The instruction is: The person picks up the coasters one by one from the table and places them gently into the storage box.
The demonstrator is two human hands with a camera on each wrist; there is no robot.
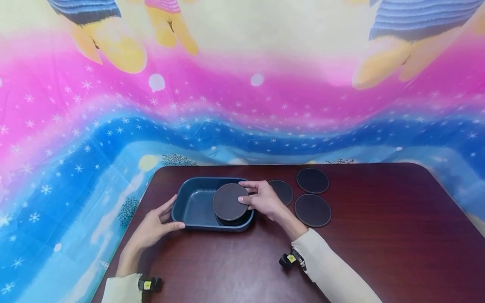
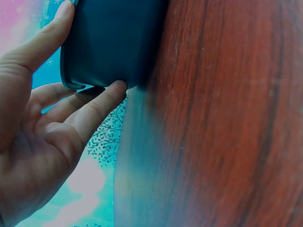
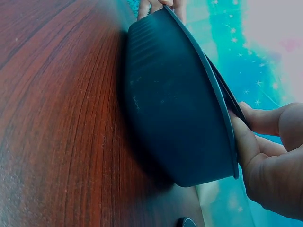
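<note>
A round brown coaster point(image 1: 229, 203) with a stitched edge is pinched between the thumb and fingers of my right hand point(image 1: 265, 200). It is held over the right end of a dark blue-green rectangular tub point(image 1: 212, 229). Beneath it, the edge of another dark coaster point(image 1: 227, 222) shows inside the tub. My left hand point(image 1: 151, 227) grips the tub's left end, thumb at the near rim and fingers along the end wall. In the right wrist view, the held coaster point(image 3: 231, 94) tilts close above the tub's rim, partly hidden behind it.
Right of the tub, three dark round coasters lie on the reddish-brown table point(image 1: 379, 235): one partly behind my right hand point(image 1: 282, 192), one at the back point(image 1: 312, 181), one nearer point(image 1: 313, 210). A colourful printed cloth point(image 1: 242, 105) hangs behind the table's far edge.
</note>
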